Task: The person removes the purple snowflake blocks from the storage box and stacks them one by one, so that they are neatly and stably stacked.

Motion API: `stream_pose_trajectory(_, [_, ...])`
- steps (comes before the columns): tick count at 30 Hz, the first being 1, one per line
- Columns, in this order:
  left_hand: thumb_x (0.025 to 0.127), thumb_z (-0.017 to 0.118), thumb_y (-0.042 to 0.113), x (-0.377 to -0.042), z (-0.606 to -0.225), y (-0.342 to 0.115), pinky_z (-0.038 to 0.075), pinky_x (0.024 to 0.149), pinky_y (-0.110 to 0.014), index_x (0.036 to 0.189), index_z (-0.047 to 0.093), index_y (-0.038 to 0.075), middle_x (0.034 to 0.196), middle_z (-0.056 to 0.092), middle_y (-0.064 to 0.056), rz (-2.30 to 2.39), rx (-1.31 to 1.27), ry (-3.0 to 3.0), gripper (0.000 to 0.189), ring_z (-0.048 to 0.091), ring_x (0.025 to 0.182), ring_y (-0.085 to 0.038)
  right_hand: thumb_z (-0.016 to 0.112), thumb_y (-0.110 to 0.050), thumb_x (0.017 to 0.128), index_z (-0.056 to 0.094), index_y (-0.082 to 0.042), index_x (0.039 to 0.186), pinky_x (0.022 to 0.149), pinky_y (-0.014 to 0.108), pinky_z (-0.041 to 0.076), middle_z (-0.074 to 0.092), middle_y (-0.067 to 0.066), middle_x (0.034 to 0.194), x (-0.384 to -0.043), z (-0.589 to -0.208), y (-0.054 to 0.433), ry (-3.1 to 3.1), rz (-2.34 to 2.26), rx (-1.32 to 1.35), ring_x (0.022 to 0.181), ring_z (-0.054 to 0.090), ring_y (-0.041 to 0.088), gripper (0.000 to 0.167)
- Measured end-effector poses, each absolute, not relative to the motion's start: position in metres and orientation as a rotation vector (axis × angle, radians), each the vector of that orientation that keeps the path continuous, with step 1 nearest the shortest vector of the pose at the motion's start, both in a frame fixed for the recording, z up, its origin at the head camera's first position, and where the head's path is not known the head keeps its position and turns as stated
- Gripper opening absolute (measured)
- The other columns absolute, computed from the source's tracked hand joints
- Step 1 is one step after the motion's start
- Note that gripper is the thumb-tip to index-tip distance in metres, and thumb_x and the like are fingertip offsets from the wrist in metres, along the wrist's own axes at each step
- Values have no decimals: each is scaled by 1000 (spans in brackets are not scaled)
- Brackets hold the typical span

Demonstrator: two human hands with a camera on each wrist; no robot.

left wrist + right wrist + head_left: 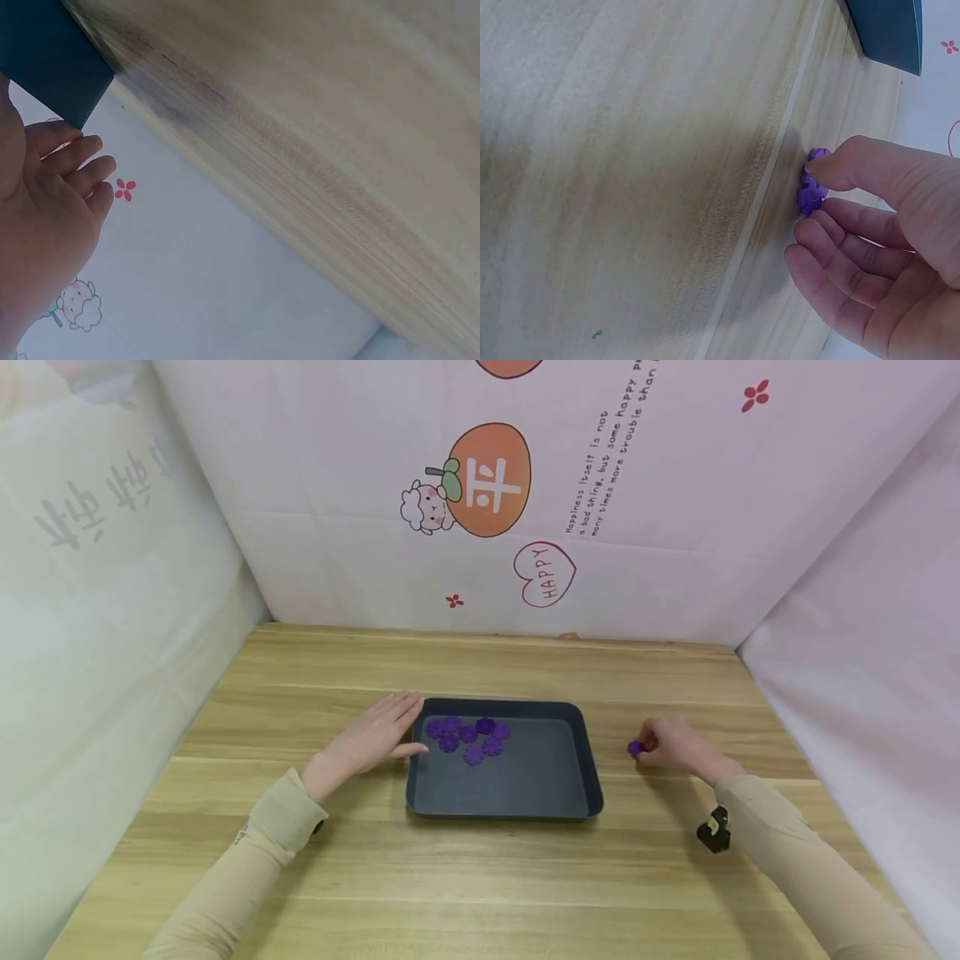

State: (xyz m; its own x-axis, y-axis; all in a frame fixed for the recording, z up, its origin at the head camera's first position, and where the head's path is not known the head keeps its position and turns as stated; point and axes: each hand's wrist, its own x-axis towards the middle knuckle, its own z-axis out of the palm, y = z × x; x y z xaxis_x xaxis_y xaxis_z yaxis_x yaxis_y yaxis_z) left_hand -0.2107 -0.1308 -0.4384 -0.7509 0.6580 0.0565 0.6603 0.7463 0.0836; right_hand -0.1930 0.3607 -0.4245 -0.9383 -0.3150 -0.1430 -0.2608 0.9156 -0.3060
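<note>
Left hand (367, 739) at the tray's left side. Four fingers extended and lying close together, thumb held apart from them, its tip reaching over the rim. Left wrist view: fingertips at a corner of the tray, the forefinger seeming to touch it.

Right hand (678, 747) well apart from the left, beyond the tray's right side. Thumb and forefinger pinch a small purple piece (635, 748) with a scalloped edge; remaining fingers bent, bunched beside the forefinger. Right wrist view: purple between thumb tip and forefinger tip, close to the wood; cannot tell whether one piece or more, nor whether it touches the table.

Dark grey tray (540, 781) between the two hands, nearer the left fingers. Inside it, just right of the left thumb and fingertips, a cluster of purple flower-shaped pieces (468, 734), lying in the tray's left half, some touching or overlapping. The bare right half of the tray floor faces the right fingertips.

Wooden table (495, 877) beneath both hands. Beyond the fingers, a white printed backdrop (660, 585) with an orange fruit figure (491, 452) and a red heart outline lettered HAPPY. Beige sleeves (810, 860) behind both hands.
</note>
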Motion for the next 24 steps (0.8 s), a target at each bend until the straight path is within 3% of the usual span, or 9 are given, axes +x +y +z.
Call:
stream_pose_trajectory(15, [98, 51, 55, -212, -439, -132, 28, 125, -49, 152, 33, -2, 159, 33, -21, -125, -1111, -2897, 81, 31, 149, -37, 78, -11, 81, 67, 2, 88, 68, 35, 57, 71, 11, 82, -192, -424, 361, 2897, -413, -437, 76, 64, 19, 17])
stream_pose_trajectory(24, [98, 51, 55, -211, -438, -132, 29, 125, -49, 152, 34, -3, 160, 33, -21, -129, -1105, -2907, 81, 30, 150, -37, 76, -10, 83, 66, 4, 91, 72, 43, 59, 71, 16, 86, -189, -416, 360, 2913, -467, -479, 79, 67, 25, 19])
